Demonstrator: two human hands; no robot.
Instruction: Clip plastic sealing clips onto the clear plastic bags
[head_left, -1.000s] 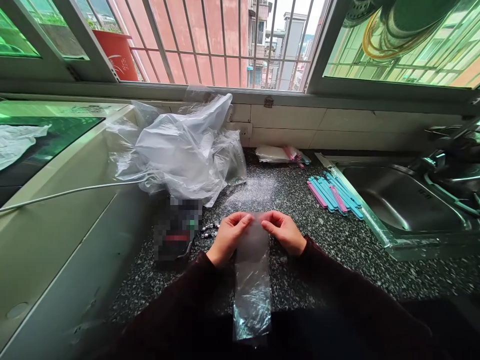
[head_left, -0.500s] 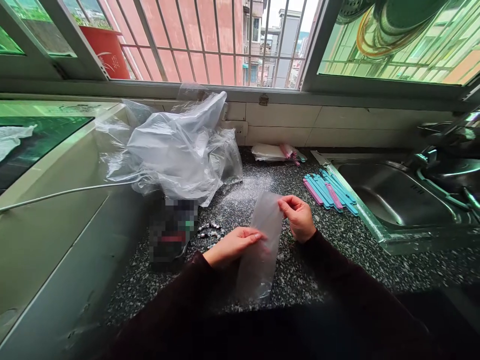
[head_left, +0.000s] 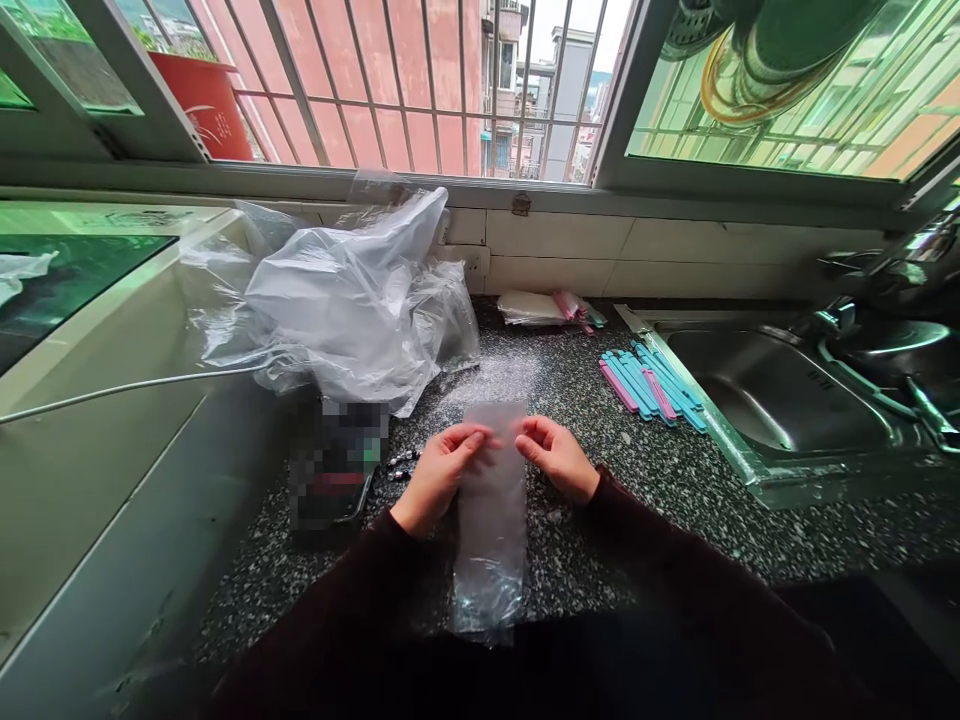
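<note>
A narrow clear plastic bag point(head_left: 491, 530) hangs upright between my hands, its crinkled lower end over the counter's front edge. My left hand point(head_left: 439, 478) pinches it near the upper left side, with the fingertips showing through the film behind. At its upper right edge, my right hand point(head_left: 559, 460) has thumb and fingers closed on the film. Several blue and pink plastic strips point(head_left: 652, 385), like bag-sealing clips, lie in a pile to the right. Farther back rests a small stack of flat clear bags point(head_left: 529, 308) with pink and blue pieces on it.
A large crumpled plastic bag point(head_left: 337, 300) fills the back left of the speckled counter point(head_left: 585, 550). In front of it lie a pixelated dark object point(head_left: 337, 465) and a beaded string point(head_left: 403, 465). A steel sink point(head_left: 780, 390) is at right; a white cable point(head_left: 135, 383) runs left.
Both hands have shifted left with the bag, which has gone from tilted to nearly upright. My left hand has risen along it, and my right hand has come lower.
</note>
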